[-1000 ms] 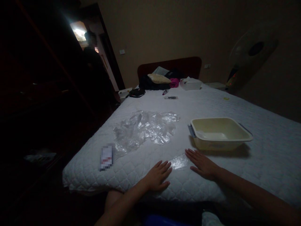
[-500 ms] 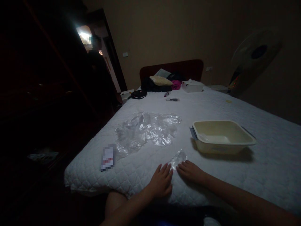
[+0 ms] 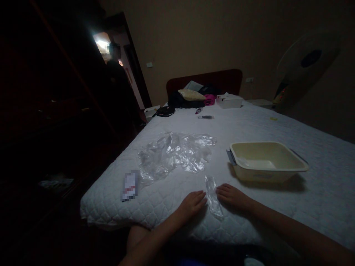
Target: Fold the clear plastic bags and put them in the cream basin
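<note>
A narrow, folded clear plastic bag [image 3: 213,198] lies on the white quilted bed cover [image 3: 155,210] between my hands. My left hand [image 3: 192,204] rests palm down at its left side, fingers stretched out and the tips near its edge. On the other side, my right hand [image 3: 232,195] lies flat with its fingertips at the bag's right edge. Neither hand grips anything. Beyond them a large crumpled sheet of clear plastic bags [image 3: 177,151] spreads over the bed. To the right stands a cream plastic basin [image 3: 269,173] with grey handles and a bit of clear plastic inside.
A blurred white packet [image 3: 129,186] lies near the bed's left edge. Farther back are a small dark packaged item [image 3: 205,117], a black bag [image 3: 165,111], a clothes pile [image 3: 191,95] and a white box [image 3: 229,101]. A person [image 3: 119,81] stands by the doorway; a fan [image 3: 310,59] stands right.
The small plastic bag has gone from a bunched shape under my fingers to a long flat strip. My hands have moved slightly apart to its two sides. The view has shifted a little.
</note>
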A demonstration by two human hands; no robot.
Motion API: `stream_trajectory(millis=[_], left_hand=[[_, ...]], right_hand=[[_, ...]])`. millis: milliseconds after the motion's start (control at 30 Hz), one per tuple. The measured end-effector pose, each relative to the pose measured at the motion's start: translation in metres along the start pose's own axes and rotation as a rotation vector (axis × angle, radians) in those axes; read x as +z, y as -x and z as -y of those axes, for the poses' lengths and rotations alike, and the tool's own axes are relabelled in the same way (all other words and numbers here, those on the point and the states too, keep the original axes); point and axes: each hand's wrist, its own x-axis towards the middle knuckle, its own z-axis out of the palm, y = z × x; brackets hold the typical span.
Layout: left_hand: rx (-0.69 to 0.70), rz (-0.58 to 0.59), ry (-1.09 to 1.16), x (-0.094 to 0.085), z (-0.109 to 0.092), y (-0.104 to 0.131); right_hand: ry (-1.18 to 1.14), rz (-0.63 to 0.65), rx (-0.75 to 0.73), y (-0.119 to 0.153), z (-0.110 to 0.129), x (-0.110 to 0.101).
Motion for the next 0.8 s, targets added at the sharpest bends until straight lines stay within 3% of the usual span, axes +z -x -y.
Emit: stream_trajectory(millis=[233, 500, 800], left_hand=[[-0.165, 0.048, 0.182, 0.027, 0.003, -0.025], [-0.38, -0.009, 0.513, 0.016, -0.007, -0.029], [-0.595, -0.133, 0.601, 0.029, -0.002, -0.032]], right_hand=[[0.011, -0.005, 0.112, 0.003, 0.009, -0.001], [-0.186, 0.01, 0.432, 0.007, 0.021, 0.0], [-0.424, -0.028, 0.805, 0.003, 0.025, 0.009]])
